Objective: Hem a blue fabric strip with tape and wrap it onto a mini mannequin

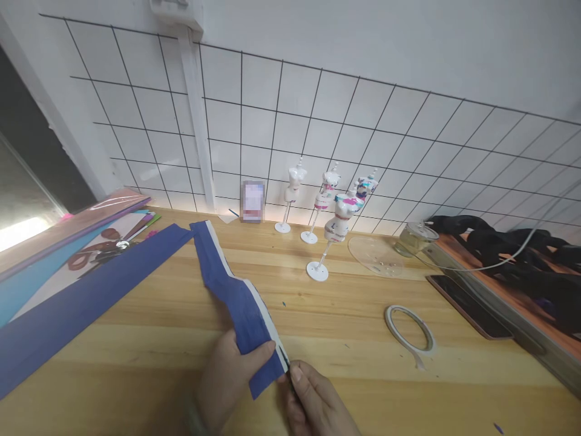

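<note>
A long blue strip (242, 312) with a white band along its right edge runs from the middle of the table down to my hands. My left hand (231, 375) is closed on the strip near its lower end, thumb on top by the white band. At the strip's lower right edge, my right hand (315, 396) is closed around a thin dark tool (291, 381), whose tip lies against the white band. Most of the tool is hidden by my fingers, so its kind is hard to tell.
Another blue strip (100, 290) lies at the left beside red-handled scissors (91, 251). Small white mannequins (336, 225) stand near the gridded wall. A tape roll (410, 329), a phone (469, 306), and a glass jar (415, 238) are at the right.
</note>
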Motion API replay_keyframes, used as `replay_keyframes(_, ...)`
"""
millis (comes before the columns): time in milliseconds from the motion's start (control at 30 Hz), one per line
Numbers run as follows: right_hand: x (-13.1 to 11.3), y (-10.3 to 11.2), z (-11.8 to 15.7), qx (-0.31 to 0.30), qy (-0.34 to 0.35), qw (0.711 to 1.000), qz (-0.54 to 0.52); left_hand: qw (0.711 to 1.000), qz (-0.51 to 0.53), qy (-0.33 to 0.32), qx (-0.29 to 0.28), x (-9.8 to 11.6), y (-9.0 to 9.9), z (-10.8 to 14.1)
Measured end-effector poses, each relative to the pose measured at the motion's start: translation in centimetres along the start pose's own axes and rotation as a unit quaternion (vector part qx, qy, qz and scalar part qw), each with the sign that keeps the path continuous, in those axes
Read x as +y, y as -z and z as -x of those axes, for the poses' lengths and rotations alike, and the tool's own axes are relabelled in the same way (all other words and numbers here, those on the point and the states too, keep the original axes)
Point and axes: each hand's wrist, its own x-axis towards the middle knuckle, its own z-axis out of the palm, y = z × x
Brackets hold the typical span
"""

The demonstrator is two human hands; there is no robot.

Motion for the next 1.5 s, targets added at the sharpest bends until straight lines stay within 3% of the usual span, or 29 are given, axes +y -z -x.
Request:
replay_keyframes(1000,-0.7,0.1,0.3,-0.015,-0.017,1.000,0.021,1.000,0.006,-0.018,-0.025,0.5,0.1,0.3)
replay_keyframes(1233,-0.9,0.3,0.5,-0.005,-0.025,0.999,0.041,0.997,0.054,0.002,-0.048,0.8,0.0,0.5)
replay_keyframes(1500,-1.4,-0.3,0.8,-0.007,-0.010,0.999,0.037,0.999,0.010,-0.018,-0.040,0.2,-0.1,0.4)
